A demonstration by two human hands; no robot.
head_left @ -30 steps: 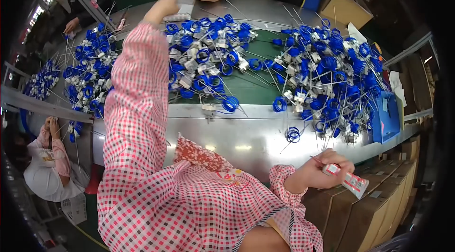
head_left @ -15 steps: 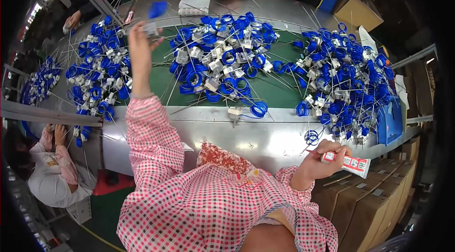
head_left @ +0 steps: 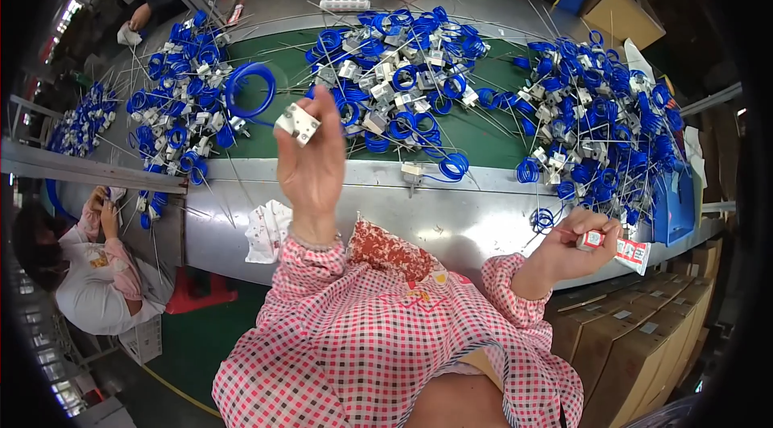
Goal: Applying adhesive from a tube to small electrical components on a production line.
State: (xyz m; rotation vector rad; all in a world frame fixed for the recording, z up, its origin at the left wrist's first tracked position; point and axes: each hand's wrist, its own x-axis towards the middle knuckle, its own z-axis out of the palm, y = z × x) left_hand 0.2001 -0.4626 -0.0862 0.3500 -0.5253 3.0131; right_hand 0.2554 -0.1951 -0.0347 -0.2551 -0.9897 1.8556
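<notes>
Holding: left hand (head_left: pixel 312 174), 1 white block (head_left: pixel 297 124) with 1 blue coil (head_left: pixel 233 91), above the counter (head_left: pixel 483 227), inward of its near edge; right hand (head_left: pixel 564 252), 1 red-and-white tube (head_left: pixel 633 253), by the near edge toward the right corner.

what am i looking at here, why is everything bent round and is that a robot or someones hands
No robot here: these are a person's bare hands, in checked sleeves. Every picture comes from one wide fisheye camera on that person's head, looking down, so straight edges curve near the rim. Picture left is the person's left.

The left hand holds a white block, with a blue coil beside it that seems joined on. The right hand grips a red and white tube. On the metal and green table lie piles of similar blue coils and pale blocks. Other people sit or stand around it.
</notes>
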